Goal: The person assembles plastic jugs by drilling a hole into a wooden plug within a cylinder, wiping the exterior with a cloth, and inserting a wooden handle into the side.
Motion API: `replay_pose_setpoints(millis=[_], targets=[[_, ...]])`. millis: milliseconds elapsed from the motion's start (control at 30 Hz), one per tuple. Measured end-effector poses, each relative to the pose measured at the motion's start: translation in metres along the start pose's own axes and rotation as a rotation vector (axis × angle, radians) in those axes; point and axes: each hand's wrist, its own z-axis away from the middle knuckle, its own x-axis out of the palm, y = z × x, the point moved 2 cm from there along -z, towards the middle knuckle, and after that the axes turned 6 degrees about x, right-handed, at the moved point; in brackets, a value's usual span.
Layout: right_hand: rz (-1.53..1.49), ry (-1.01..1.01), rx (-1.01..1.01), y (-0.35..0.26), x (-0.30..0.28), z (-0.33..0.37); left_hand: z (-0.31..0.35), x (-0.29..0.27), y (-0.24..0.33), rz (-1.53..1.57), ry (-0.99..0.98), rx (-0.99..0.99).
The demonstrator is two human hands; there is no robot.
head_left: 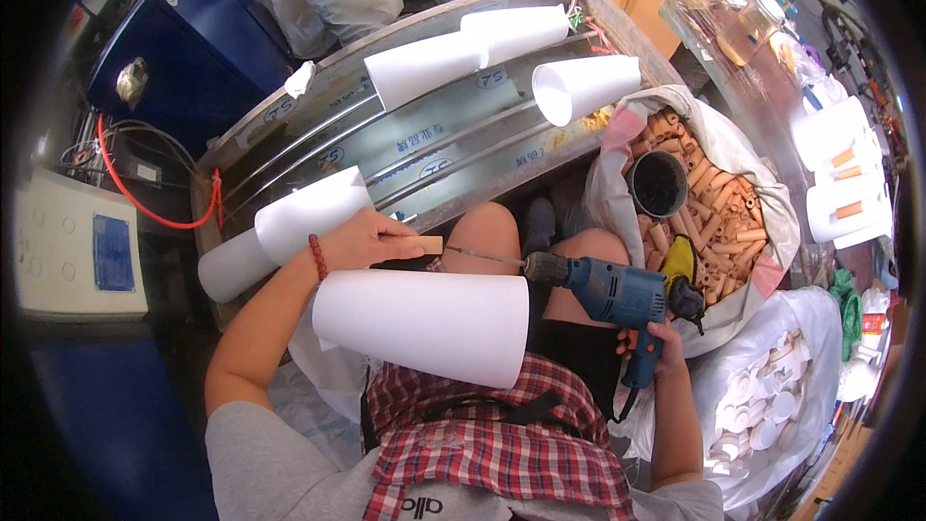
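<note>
My left hand (371,239), with a beaded bracelet at the wrist, pinches a short tan tube (424,245) by one end. Pointing left at that tube is the long thin bit of a blue power drill (617,291). Whether the bit's tip touches the tube I cannot tell. My right hand (666,347) is wrapped round the drill's grip, fingers at the trigger. Across my lap, below the left hand, lies a large white tapered cone (424,323).
More white cones (584,87) rest on a metal-railed trough (434,150) ahead. At right, a sack (762,275) holds many tan tubes and a dark cup (659,181). Below it, a clear plastic bag (820,328) holds white discs. A blue cabinet (183,39) stands far left.
</note>
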Motion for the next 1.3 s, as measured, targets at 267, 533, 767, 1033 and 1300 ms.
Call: replay_pose_setpoints(millis=[267, 533, 767, 1033, 1300], targets=[[0.008, -0.010, -0.021, 0.000, -0.001, 0.000, 0.000, 0.000, 0.009, 0.011, -0.007, 0.037], [0.030, 0.006, -0.011, 0.000, -0.005, 0.000, -0.009, 0.006, 0.034, -0.071, -0.039, 0.141], [-0.023, -0.011, 0.011, 0.005, -0.014, 0.000, -0.009, 0.006, 0.049, -0.186, -0.080, 0.167], [0.003, -0.058, -0.020, 0.007, -0.017, -0.005, -0.011, 0.016, 0.070, -0.256, -0.081, 0.117], [-0.037, -0.071, 0.027, -0.006, 0.006, 0.006, -0.020, 0.027, 0.103, -0.455, -0.081, 0.346]])
